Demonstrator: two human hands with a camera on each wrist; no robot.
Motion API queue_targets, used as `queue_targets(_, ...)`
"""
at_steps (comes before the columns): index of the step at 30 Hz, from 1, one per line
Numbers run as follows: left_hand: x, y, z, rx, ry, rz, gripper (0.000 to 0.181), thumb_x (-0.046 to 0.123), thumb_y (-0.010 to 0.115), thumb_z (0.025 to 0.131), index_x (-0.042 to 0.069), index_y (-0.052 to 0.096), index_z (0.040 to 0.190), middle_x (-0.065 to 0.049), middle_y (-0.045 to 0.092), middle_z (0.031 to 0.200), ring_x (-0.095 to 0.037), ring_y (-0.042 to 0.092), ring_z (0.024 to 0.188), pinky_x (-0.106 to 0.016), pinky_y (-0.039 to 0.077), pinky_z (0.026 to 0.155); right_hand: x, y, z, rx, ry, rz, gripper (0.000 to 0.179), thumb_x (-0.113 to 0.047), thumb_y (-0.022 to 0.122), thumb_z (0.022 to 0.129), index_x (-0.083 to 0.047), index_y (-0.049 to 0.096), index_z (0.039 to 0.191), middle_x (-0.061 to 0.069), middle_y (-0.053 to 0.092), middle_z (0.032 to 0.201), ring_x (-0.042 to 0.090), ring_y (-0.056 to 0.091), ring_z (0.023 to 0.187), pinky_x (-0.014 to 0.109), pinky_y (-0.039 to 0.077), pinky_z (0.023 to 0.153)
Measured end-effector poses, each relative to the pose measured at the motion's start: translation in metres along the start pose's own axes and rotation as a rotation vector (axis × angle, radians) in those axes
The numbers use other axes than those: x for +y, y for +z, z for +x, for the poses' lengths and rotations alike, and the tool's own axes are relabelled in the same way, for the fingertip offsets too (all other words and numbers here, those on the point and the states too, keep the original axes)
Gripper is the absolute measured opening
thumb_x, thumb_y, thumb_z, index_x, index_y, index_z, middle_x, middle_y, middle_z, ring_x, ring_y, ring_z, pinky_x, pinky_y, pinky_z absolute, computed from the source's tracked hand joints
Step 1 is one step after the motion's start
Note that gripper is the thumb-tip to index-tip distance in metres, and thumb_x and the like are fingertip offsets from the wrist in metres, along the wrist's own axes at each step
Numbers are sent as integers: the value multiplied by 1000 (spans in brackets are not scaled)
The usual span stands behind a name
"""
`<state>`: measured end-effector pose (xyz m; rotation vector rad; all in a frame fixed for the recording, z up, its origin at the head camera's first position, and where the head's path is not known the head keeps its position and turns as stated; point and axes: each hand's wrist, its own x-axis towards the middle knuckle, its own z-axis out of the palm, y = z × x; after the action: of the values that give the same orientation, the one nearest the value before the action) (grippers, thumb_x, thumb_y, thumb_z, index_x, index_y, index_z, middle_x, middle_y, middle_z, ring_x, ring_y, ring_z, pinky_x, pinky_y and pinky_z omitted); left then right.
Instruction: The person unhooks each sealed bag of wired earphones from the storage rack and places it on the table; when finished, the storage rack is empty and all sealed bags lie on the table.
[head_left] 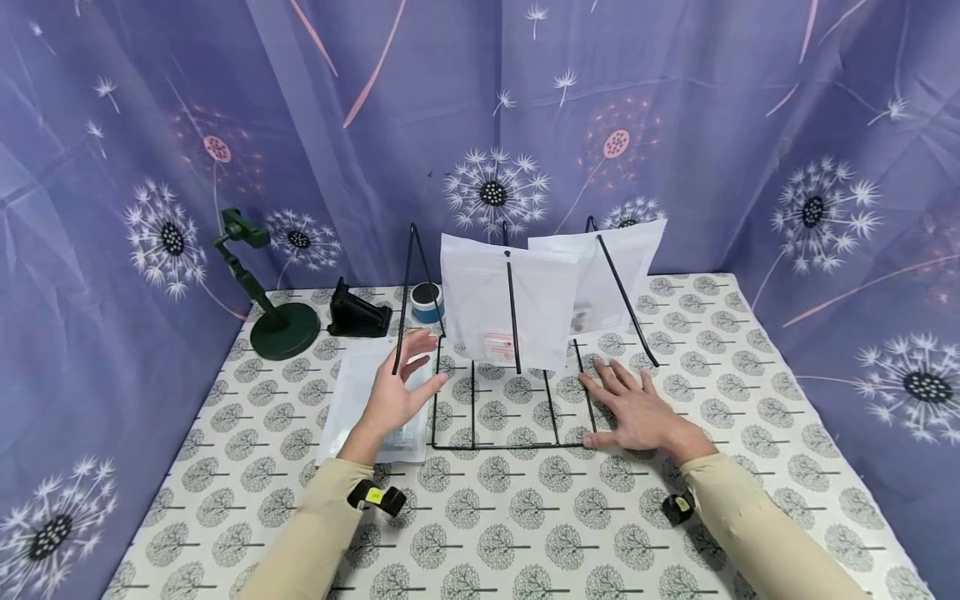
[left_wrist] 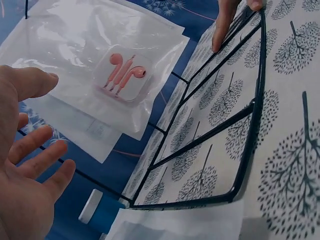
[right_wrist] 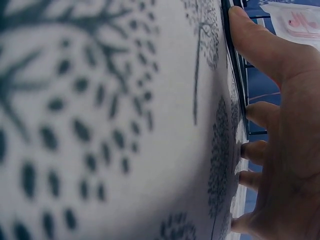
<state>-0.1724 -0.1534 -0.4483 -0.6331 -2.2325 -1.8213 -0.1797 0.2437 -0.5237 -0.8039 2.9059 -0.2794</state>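
A black wire rack [head_left: 495, 447] stands on the table, its slanted prongs rising above the base. From the middle prong hangs a white plastic bag [head_left: 480, 287]; through it show pink earphones [left_wrist: 122, 75] in a clear case. Another white bag [head_left: 633, 258] hangs on the right prong, partly behind the first. My left hand [head_left: 393, 398] is held beside the left prong, fingers spread and palm bare. My right hand [head_left: 637, 414] rests at the rack's right side, fingers spread, thumb touching the front corner of the base. A third bag [head_left: 351, 396] lies flat, partly under my left hand.
At the back left stand a dark green stand [head_left: 285, 332] with a jointed arm and a black bracket [head_left: 358, 312]. A blue jar [head_left: 427, 307] sits behind the left prong. Purple curtains [head_left: 360, 167] enclose the table [head_left: 495, 525] at back and sides.
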Motion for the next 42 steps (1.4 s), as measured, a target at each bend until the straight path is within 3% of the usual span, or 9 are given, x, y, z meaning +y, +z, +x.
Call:
queue_targets(7,-6,9,5,-35,-8,-33,67,-13,69,81,-10,38,140,-34,49,131,-54,49,119,-64,42,102,0,0,-1,-18,8,11,105,-79,56,76,-19,23,156,20,13,162,46,9,147,76,6,111)
queue_targets(14,-6,16,14,-77,-73,-40,68,-8,69,84,-13,34,142,-36,46,133,-52,48,122,-60,43,104,2,1,-1,-16,8,17,105,-79,56,76,-18,24,156,21,12,161,47,10,147,77,5,110)
queue_targets(24,-12,27,22,-82,-69,-60,71,-4,70,84,-8,33,145,-33,47,134,-52,47,123,-67,41,101,1,-1,-2,8,0,0,106,-78,57,76,-16,26,155,20,14,161,47,12,146,78,7,109)
queue_targets(36,-18,35,24,-68,-144,-18,67,0,71,85,-4,38,143,-25,52,133,-39,52,122,-60,46,101,1,-1,0,-7,2,0,106,-79,55,76,-18,23,156,20,12,162,47,10,147,77,6,110)
queue_targets(42,-21,40,27,-61,-150,-22,62,-2,71,84,-5,41,139,-28,54,131,-41,53,121,-61,46,100,2,0,1,-2,-4,-3,107,-79,56,75,-17,23,156,21,13,161,48,12,146,77,6,110)
